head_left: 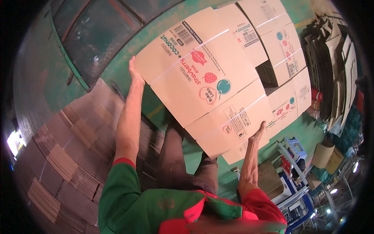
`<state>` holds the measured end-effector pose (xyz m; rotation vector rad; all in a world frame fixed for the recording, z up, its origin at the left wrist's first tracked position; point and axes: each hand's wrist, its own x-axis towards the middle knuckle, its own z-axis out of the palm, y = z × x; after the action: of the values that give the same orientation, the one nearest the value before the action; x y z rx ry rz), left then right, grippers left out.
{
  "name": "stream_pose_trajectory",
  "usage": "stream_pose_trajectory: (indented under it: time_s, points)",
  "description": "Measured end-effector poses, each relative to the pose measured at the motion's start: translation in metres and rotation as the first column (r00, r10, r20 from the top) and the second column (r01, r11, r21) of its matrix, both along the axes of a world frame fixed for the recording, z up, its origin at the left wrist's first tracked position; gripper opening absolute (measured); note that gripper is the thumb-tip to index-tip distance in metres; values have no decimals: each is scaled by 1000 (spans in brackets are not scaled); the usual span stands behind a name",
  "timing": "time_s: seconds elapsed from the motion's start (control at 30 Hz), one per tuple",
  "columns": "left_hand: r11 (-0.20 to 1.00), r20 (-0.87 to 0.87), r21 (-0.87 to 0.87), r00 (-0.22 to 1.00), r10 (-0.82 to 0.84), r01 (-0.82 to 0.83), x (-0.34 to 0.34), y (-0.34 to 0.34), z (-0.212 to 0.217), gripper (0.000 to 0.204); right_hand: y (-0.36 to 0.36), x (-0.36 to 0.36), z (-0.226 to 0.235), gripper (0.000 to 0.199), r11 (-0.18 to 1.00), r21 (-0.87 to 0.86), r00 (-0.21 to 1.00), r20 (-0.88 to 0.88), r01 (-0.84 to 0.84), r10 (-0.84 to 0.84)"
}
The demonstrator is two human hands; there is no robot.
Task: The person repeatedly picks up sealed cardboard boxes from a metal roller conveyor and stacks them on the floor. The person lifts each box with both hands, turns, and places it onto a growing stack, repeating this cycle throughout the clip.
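Observation:
A large bundle of flattened cardboard cartons [218, 74] is held slantwise in front of me. It is tan, printed with red and green fruit pictures, text and a barcode, and has thin pale straps across it. My left hand [135, 74] grips its left edge, with most of the fingers hidden by the cardboard. My right hand [258, 132] holds its near right edge, thumb side on top and the other fingers out of sight. Beyond and partly beneath it lie more flattened cartons [286, 50] with similar print.
Stacked bundles of brown cardboard [74, 144] stand at my left. A tall pile of cardboard sheets [329, 66] rises at the far right. Nearer right are a metal-framed cart [290, 199] and a blue plastic crate [297, 148]. The floor [156, 99] is green, with dark panels [101, 35] at the far left.

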<state>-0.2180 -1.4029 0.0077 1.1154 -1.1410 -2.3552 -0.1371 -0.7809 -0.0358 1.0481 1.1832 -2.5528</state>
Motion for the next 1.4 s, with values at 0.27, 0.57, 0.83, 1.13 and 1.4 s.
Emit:
stream_pose_trajectory:
  time_s: [0.27,0.57,0.83,1.13,1.4]
  points:
    - [998,126,-19,991,-49,52,18,-3,25,58,-16,-5,3,75,988,104,991,84,-111,103]
    - [721,502,-452,818,-282,526,30,-39,63,66,-44,36,11,69,866,386,870,481,-318,105]
    - [673,750,-198,553,-364,712,158,-37,167,82,-84,161,58,77,864,394,880,462,-313,108]
    - [144,778,-224,265,-569,964,-37,-52,184,76,-148,194,69,74,869,471,843,520,-150,-136]
    - [-114,664,81,-139,-735,990,-215,-30,96,99,-365,206,126,90,763,386,504,582,518,-637]
